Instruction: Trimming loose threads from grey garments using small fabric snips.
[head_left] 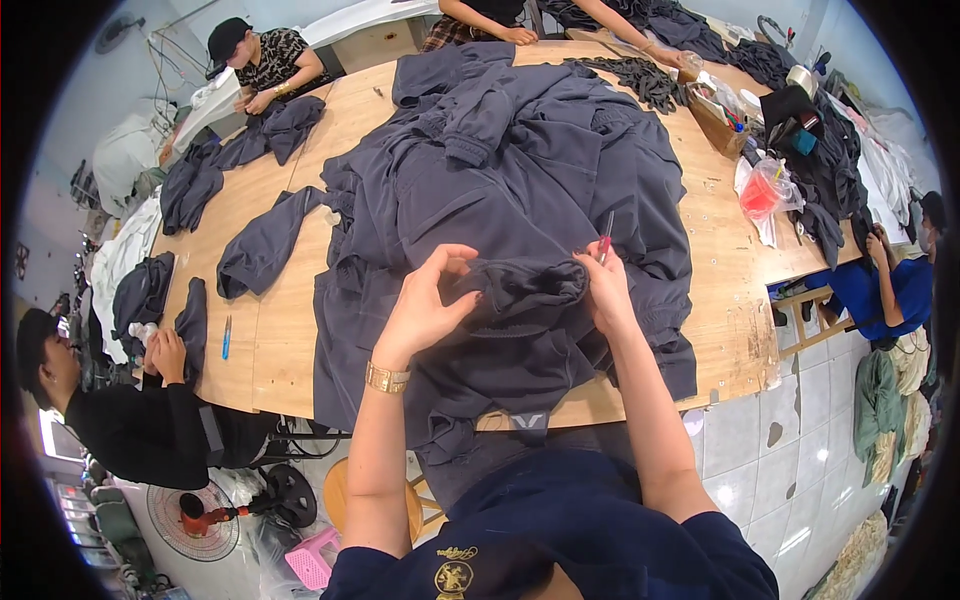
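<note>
A heap of dark grey garments [470,200] covers the middle of the wooden table. In front of me the gathered opening of one dark grey garment [530,288] faces up. My right hand [608,292] pinches the right edge of that opening and also holds a small red-handled tool [605,247], its thin metal blade pointing away from me. At the opening's left side is my left hand [425,305], its thumb and curved fingers apart with a gap between them; nothing shows in its grasp.
Beside the heap, the wooden table [735,300] bears a blue-handled tool [227,338] and loose dark pieces [268,245] on the left. A cardboard box [715,122] and a bag of red drink [765,190] stand at right. Co-workers sit left, far and right.
</note>
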